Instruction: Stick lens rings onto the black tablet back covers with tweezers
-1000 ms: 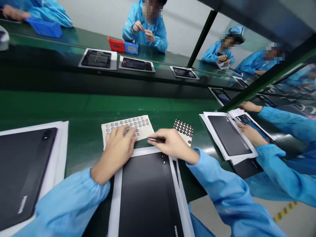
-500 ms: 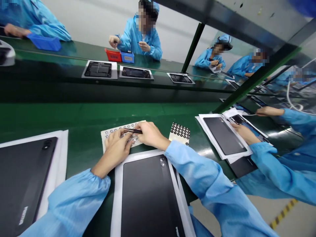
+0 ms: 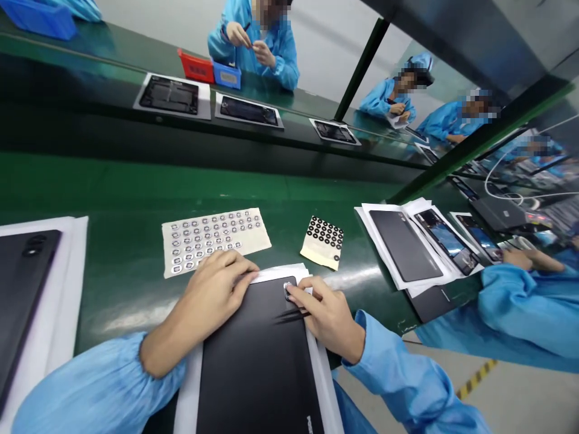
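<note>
A dark tablet (image 3: 253, 361) lies back up on white paper in front of me. My left hand (image 3: 219, 280) is curled over its upper left corner, thumb and fingers close together at the top edge. At the upper right corner, my right hand (image 3: 328, 310) has a fingertip on the camera area (image 3: 287, 290). Dark tweezers (image 3: 292, 315) stick out from the right hand, their tips pointing left over the tablet. Behind the left hand lies a cream sheet of small square stickers (image 3: 215, 232). A smaller sheet with round black stickers (image 3: 323, 238) is to its right.
Another dark tablet (image 3: 22, 289) lies on paper at the left. More tablets (image 3: 404, 244) rest at the right, near a co-worker's sleeve (image 3: 529, 307). A green post (image 3: 452, 160) slants across the right. Opened tablets (image 3: 169, 95) line the raised shelf ahead.
Both hands have come back from the sheet of square stickers to the tablet's top edge. The right hand has moved right to the camera area, still with the tweezers. The view has shifted.
</note>
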Demonstrator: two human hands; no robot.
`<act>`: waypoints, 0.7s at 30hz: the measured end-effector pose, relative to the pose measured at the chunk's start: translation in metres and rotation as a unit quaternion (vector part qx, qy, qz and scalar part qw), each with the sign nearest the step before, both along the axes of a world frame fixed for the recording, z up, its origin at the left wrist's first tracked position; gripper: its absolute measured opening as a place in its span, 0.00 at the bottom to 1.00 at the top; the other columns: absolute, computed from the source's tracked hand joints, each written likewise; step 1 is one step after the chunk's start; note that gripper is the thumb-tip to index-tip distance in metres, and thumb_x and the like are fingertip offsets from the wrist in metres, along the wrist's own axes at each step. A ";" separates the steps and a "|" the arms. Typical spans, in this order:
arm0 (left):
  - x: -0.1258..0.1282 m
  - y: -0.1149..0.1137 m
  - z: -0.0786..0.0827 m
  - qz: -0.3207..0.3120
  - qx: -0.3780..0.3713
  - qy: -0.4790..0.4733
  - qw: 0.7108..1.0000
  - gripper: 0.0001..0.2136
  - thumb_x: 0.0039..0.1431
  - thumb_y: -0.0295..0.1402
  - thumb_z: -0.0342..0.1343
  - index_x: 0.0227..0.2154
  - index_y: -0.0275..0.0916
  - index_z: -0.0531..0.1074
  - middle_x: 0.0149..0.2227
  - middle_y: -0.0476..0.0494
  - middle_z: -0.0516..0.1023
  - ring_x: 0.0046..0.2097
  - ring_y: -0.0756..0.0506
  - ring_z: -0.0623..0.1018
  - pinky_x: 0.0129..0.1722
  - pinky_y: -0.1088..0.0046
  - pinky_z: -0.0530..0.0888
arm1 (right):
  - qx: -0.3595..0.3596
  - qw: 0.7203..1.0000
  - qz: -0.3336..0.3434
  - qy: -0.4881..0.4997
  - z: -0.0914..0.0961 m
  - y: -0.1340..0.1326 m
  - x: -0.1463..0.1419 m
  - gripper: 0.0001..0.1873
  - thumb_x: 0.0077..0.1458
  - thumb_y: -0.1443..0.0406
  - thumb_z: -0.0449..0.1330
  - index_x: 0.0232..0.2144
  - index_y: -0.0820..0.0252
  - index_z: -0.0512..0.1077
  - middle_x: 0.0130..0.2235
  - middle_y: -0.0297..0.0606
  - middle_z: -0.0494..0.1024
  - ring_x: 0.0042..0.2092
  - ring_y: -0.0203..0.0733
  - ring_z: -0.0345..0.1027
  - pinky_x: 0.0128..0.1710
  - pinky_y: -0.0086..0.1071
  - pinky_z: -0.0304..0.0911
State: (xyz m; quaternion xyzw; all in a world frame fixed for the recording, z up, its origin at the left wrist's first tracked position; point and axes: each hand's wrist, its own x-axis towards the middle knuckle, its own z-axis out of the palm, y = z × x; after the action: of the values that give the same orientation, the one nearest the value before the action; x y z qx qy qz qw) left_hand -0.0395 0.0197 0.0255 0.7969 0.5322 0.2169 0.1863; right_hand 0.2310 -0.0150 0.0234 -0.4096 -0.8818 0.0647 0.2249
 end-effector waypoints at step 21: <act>-0.011 0.001 -0.004 0.025 -0.072 -0.043 0.996 0.14 0.70 0.47 0.50 0.38 0.46 0.76 0.41 0.46 0.81 0.45 0.40 0.77 0.46 0.65 0.69 | -0.061 0.998 -0.013 -0.001 0.012 0.006 -0.009 0.17 0.66 0.70 0.57 0.55 0.58 0.74 0.46 0.43 0.77 0.34 0.37 0.73 0.28 0.31 0.64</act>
State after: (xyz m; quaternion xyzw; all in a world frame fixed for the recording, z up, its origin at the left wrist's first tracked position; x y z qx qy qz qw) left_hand -0.0504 0.0208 0.0216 0.7576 0.5579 0.2171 0.2600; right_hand 0.2218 -0.0090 0.0356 -0.4343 -0.8708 0.1149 0.1998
